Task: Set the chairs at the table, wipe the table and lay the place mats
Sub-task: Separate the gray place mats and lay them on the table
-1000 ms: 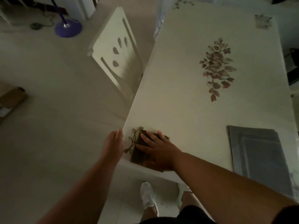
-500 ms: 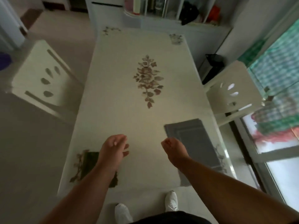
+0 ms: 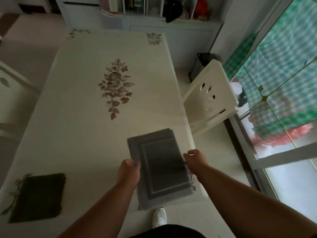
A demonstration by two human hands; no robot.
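A stack of grey place mats (image 3: 161, 167) lies at the near right corner of the long white table (image 3: 82, 127), overhanging its near edge a little. My left hand (image 3: 128, 172) pinches the stack's left edge. My right hand (image 3: 195, 159) has its fingers curled at the stack's right edge, touching it. A dark green cloth (image 3: 38, 196) lies flat on the near left corner, away from both hands. A white chair (image 3: 211, 98) stands at the table's right side, and part of another white chair (image 3: 10, 93) shows at the left.
A leaf print (image 3: 116, 86) marks the table's middle. White shelves (image 3: 145, 12) with bottles and a dark bag stand past the far end. A glass door with a green checked curtain (image 3: 277, 69) runs along the right. A black wire bin (image 3: 200, 64) sits behind the right chair.
My right hand has left the green cloth on the left corner. Both hands have moved right across the table onto the grey place mats, and my view has swung right.
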